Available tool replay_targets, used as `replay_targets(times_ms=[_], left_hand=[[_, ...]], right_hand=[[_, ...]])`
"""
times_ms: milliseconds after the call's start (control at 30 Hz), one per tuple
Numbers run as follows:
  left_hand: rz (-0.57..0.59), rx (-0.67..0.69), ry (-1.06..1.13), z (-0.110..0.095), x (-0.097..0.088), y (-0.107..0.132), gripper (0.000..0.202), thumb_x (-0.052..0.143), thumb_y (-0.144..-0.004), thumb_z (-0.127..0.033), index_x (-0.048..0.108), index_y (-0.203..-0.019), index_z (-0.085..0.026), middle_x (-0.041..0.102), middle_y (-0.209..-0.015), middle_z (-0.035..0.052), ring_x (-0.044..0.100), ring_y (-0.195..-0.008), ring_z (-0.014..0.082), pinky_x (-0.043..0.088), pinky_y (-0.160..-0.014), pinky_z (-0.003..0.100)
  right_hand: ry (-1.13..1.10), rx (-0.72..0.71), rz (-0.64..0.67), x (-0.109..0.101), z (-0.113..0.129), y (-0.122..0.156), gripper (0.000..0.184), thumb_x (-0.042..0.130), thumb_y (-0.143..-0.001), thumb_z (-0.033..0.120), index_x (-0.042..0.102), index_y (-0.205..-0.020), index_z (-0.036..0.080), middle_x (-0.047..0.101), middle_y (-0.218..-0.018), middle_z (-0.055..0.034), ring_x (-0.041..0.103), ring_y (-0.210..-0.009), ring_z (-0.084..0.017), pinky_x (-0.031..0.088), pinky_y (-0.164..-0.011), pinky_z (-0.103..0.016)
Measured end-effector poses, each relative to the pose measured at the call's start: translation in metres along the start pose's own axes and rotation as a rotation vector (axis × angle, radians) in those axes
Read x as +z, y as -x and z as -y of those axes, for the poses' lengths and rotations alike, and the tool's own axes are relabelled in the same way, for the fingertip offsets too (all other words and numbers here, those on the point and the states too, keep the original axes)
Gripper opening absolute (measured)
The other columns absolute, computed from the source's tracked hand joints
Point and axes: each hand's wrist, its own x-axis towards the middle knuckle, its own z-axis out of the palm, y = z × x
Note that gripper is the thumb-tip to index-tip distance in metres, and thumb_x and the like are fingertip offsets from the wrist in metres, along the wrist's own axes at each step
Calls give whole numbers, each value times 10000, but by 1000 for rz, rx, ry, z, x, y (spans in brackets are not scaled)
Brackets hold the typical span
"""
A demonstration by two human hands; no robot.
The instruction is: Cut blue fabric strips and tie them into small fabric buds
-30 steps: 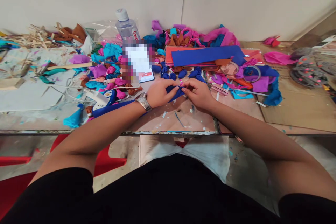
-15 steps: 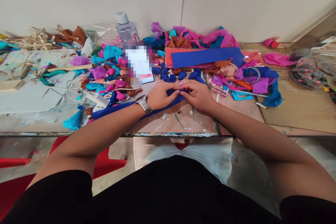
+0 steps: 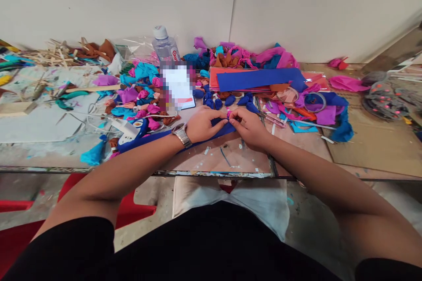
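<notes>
"Blue strip (image 3: 148,139): record its position."

"On the tabletop (image 3: 198,162), near the front edge, lying at a slant. It passes under the left wrist; its right end is at the fingertips of both hands."

"Far left of the bench?"

"Pile of wooden sticks (image 3: 56,57) at the back, by the wall. Nearer the front, a green-handled tool (image 3: 74,95) beside a white sheet (image 3: 36,124)."

"Between there and the hands?"

"Turquoise bundle (image 3: 93,155) near the front edge, then a white plug (image 3: 129,129) at a round blue item. Behind these, a heap of crumpled coloured pieces (image 3: 145,72). Clear bottle (image 3: 165,48) upright at the back; lit phone (image 3: 181,99) in front of it, partly blurred out."

"State of the left hand (image 3: 203,125)?"

"Watch (image 3: 182,135) on the wrist. Thumb and index finger pinched on the strip's right end. Small pink piece (image 3: 228,114) visible at the fingertips; cannot tell which fingers grip it."

"And the right hand (image 3: 249,128)?"

"Thumb and index finger pinched at that same end. Whether its tips touch the left ones, cannot tell."

"Remaining items, rightward?"

"Dark-blue bundles (image 3: 214,102) just behind the fingers; flat blue piece (image 3: 257,80) on red packets; pink cutter (image 3: 275,120) near the right hand; tape roll (image 3: 325,101) among scraps; lastly cardboard (image 3: 379,149), dark netting (image 3: 384,99) towards its back."
</notes>
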Motion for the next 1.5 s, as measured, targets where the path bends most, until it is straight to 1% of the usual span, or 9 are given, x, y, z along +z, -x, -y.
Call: replay_targets(times_ms=[233, 467, 600, 833, 1000, 1133, 1233, 1367, 1500], left_hand=[[9, 16, 2, 2, 0, 1, 360, 575, -1058, -446, 855, -1081, -221, 849, -958, 55, 749, -854, 224, 497, -829, 364], [35, -27, -22, 6, 1, -1, 370, 581, -1027, -462, 859, -1040, -218, 846, -928, 58, 742, -832, 236, 487, -799, 369], [65, -34, -3, 6, -2, -2, 354, 566, -1007, -410, 861, -1057, -220, 855, -966, 51, 752, -844, 239, 498, -807, 371], [35, -169, -20, 5, -8, -4, 380, 533, -972, -381, 851, -1021, -179, 854, -986, 90, 763, -865, 260, 527, -813, 386], [23, -199, -16, 5, -8, -5, 353, 538, -961, -368, 842, -993, -192, 850, -973, 83, 759, -854, 251, 527, -809, 379], [44, -153, 35, 2, -7, -4, 344, 543, -969, -361, 846, -1006, -202, 847, -973, 70, 756, -877, 236, 531, -837, 366], [36, -131, 74, 1, -6, -3, 352, 548, -971, -364, 852, -1022, -194, 844, -967, 69, 751, -877, 230, 523, -829, 358], [76, -114, 142, 3, -6, -5, 329, 579, -950, -381, 840, -959, -181, 822, -886, 44, 714, -787, 203, 494, -746, 334], [150, -148, 183, 6, -7, -7, 308, 566, -928, -338, 815, -854, -175, 744, -732, 6, 616, -660, 163, 430, -663, 322]], right_hand=[[-14, -2, 27, 4, 1, -1, 165, 525, -1076, 337, 624, -1019, 218, 716, -995, -79, 647, -917, -237, 498, -849, -366], [-30, 15, -1, 5, -2, 0, 157, 600, -1035, 360, 661, -1003, 219, 733, -949, -61, 637, -853, -229, 471, -780, -355], [25, 12, -9, 5, -4, 0, 158, 571, -1040, 356, 635, -970, 230, 724, -940, -63, 628, -856, -238, 464, -788, -367], [31, 46, -35, 5, -4, -1, 153, 557, -1038, 351, 628, -973, 232, 739, -981, -77, 647, -893, -252, 484, -829, -391], [-9, 89, -48, 5, -3, 0, 167, 593, -1029, 357, 691, -999, 225, 774, -999, -75, 681, -898, -250, 516, -816, -388], [-117, 90, -39, 4, 2, 2, 239, 648, -1014, 389, 764, -1140, 222, 826, -1110, -75, 748, -975, -258, 575, -877, -398], [-132, 95, -56, 4, 5, 2, 239, 705, -975, 391, 812, -1103, 220, 852, -1072, -70, 772, -932, -258, 601, -862, -398], [-138, 129, -105, 4, 7, 1, 184, 711, -965, 348, 840, -1014, 227, 863, -1020, -59, 784, -899, -249, 615, -844, -390], [-115, 106, -100, 4, 8, 2, 174, 720, -962, 343, 839, -1027, 234, 861, -1019, -59, 785, -905, -250, 618, -850, -399]])
